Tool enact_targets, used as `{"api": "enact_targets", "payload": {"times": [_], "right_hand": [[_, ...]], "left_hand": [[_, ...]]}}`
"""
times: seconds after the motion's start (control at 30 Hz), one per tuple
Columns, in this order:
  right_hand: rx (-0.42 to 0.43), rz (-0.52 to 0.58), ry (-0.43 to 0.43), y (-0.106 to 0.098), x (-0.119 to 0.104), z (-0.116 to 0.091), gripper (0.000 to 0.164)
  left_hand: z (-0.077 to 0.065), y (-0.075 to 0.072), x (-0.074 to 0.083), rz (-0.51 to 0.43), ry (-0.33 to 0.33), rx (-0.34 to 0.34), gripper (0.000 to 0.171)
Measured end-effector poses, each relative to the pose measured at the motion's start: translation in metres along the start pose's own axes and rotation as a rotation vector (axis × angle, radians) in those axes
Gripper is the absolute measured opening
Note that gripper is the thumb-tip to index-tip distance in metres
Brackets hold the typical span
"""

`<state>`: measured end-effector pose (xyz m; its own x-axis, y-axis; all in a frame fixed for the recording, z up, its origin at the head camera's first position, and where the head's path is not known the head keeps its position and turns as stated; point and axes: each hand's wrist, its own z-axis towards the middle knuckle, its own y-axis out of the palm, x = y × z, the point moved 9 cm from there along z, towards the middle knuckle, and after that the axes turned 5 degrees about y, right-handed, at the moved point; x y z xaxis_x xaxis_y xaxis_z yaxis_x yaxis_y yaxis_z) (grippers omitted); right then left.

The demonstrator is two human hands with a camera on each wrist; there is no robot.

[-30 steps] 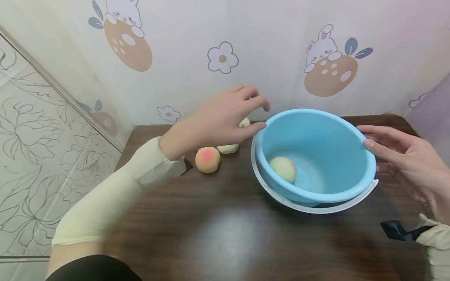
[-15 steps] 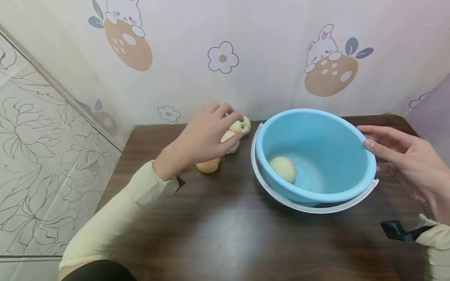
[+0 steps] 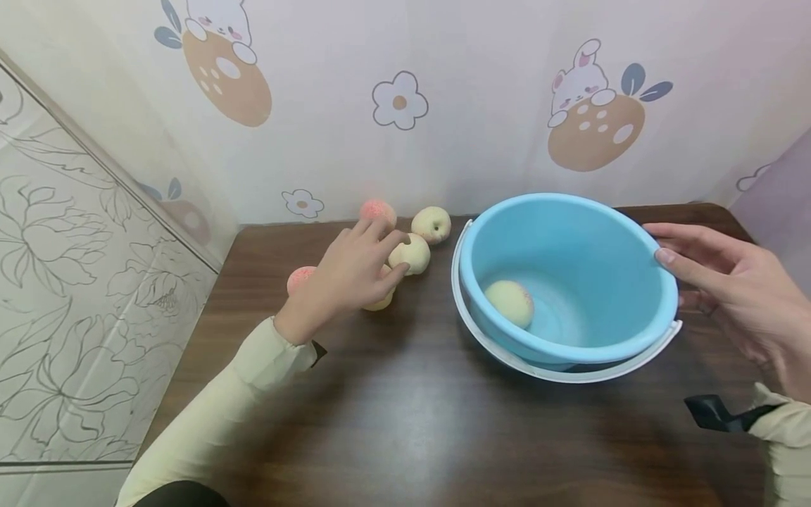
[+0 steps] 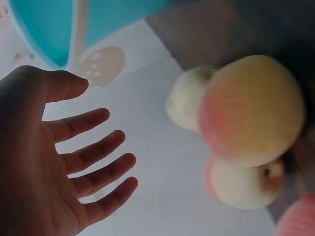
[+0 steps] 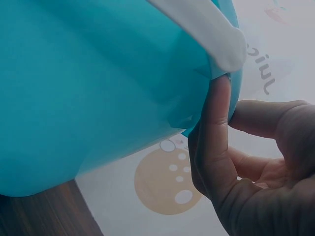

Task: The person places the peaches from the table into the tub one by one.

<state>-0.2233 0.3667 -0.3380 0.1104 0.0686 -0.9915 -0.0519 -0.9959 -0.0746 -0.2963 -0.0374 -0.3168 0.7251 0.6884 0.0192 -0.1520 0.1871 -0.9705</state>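
Note:
My left hand [image 3: 351, 271] hovers over a loose group of peaches at the back left of the table, its fingers loosely bent and holding nothing. Partly hidden beneath it is a yellowish peach [image 3: 380, 299], which shows pink and yellow in the left wrist view. A pale peach [image 3: 410, 255] lies just beyond the fingertips. My right hand [image 3: 741, 289] pinches the right rim of a light blue bucket [image 3: 570, 211], thumb on one side and fingers on the other. Inside the bucket, against its left wall, rests a pale peach [image 3: 510, 304].
Around the left hand lie other peaches: a cream one [image 3: 431, 224], a pink one [image 3: 378, 211] near the wall and a red one [image 3: 300, 279] at the left. The bucket's white handle [image 3: 557, 378] hangs down in front. A patterned wall covering [image 3: 481, 105] rises behind the table.
My left hand has moved left and down, from beside the bucket's left rim to above the peaches, uncovering the ones at the back. The right hand keeps its hold on the rim.

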Motion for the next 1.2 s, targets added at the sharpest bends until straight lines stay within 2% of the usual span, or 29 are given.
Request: {"api": "enact_targets", "payload": {"times": [0.1,0.23,0.47,0.57,0.73,0.9,1.2], "right_hand": [[0.008,-0.013,0.004,-0.001,0.0,0.0,0.04],[0.008,-0.008,0.001,0.0,0.0,0.0,0.041],[0.004,0.008,0.011,0.001,-0.001,-0.002,0.042],[0.008,0.008,0.017,0.001,-0.001,-0.003,0.041],[0.022,-0.022,0.027,0.0,0.0,-0.003,0.041],[0.017,-0.005,0.026,0.001,0.0,-0.004,0.041],[0.02,-0.016,0.033,0.0,0.001,-0.003,0.041]], "left_hand": [[-0.005,0.012,-0.005,0.01,-0.027,-0.024,0.036],[-0.011,0.022,-0.012,-0.006,-0.054,-0.015,0.034],[-0.018,0.044,-0.022,-0.006,-0.051,-0.018,0.032],[-0.022,0.052,-0.024,-0.013,-0.052,-0.015,0.026],[-0.025,0.058,-0.026,-0.036,-0.051,0.008,0.014],[-0.025,0.059,-0.025,-0.05,-0.043,0.026,0.013],[-0.028,0.068,-0.024,-0.042,-0.047,-0.003,0.011]]}}
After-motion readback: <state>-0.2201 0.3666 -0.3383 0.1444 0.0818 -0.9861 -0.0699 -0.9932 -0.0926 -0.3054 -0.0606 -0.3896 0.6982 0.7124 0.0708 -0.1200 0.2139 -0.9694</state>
